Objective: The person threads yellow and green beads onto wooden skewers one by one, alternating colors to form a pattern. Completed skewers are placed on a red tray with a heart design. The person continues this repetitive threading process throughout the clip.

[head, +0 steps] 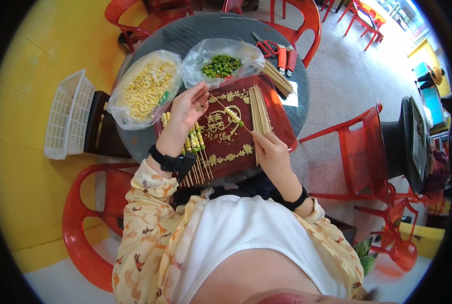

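Observation:
A bamboo skewer (219, 100) slants across the red tray (226, 142), with several corn kernels (232, 115) and a green vegetable piece (241, 124) threaded on it. The thumb and fingertips of my left hand (188, 106) are at its upper end. My right hand (272, 152) pinches the lower part, just below the green piece. Beneath my left wrist, finished-looking corn skewers (194, 140) lie side by side on the tray's left, partly hidden by the arm. Bare bamboo skewers (260, 108) rest along its right side, above my right hand.
Behind the tray lie a plastic bag of corn kernels (146, 89) and one of cut green vegetables (221, 66). Scissors (267, 47), two red-handled tools (286, 60) and a skewer bundle (279, 79) sit at the round table's right. Red chairs (357, 152) stand around; a white basket (68, 117) is left.

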Demonstrator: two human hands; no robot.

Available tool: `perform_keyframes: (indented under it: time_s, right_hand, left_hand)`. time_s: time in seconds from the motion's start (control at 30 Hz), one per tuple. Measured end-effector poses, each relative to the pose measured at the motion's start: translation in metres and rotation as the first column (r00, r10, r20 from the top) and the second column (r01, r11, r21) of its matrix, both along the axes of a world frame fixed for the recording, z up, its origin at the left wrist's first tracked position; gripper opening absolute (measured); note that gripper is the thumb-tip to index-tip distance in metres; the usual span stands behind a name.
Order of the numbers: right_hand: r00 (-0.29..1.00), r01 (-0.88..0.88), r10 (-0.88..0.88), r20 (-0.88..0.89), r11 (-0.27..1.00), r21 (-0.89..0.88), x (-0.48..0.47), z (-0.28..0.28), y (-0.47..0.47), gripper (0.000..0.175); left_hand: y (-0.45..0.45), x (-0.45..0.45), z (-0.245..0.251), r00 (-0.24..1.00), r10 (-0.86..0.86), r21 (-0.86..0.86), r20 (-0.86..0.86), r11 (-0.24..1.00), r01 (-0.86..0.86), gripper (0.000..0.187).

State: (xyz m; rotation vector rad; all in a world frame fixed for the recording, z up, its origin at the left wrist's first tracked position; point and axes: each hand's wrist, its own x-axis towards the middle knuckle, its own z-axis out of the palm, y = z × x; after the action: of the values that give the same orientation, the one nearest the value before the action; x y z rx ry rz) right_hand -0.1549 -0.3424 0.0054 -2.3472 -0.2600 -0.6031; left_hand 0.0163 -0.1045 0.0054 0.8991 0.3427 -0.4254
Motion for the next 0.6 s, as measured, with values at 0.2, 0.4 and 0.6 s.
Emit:
perform_keyframes:
  time_s: [0.2, 0.4, 0.6]
  right_hand:
    - [0.999, -0.001, 0.003, 0.038, 0.999, -0.051, 0.001, -0.008, -0.002, 0.017]
    - [0.998, -0.061, 0.061, 0.007, 0.996, 0.068, 0.001, -0.009, -0.002, 0.014]
    - [0.94, -0.075, 0.182, -0.289, 0.935, 0.346, -0.001, -0.003, 0.0, 0.014]
  left_hand:
    - [-0.008, -0.009, -0.002, 0.999, 0.029, 0.03, -0.033, 0.999, -0.028, 0.021]
    - [-0.01, -0.012, -0.004, 0.998, 0.035, 0.026, -0.059, 0.999, -0.033, 0.019]
    - [-0.012, -0.017, -0.001, 0.995, 0.01, -0.002, -0.101, 1.0, -0.011, 0.017]
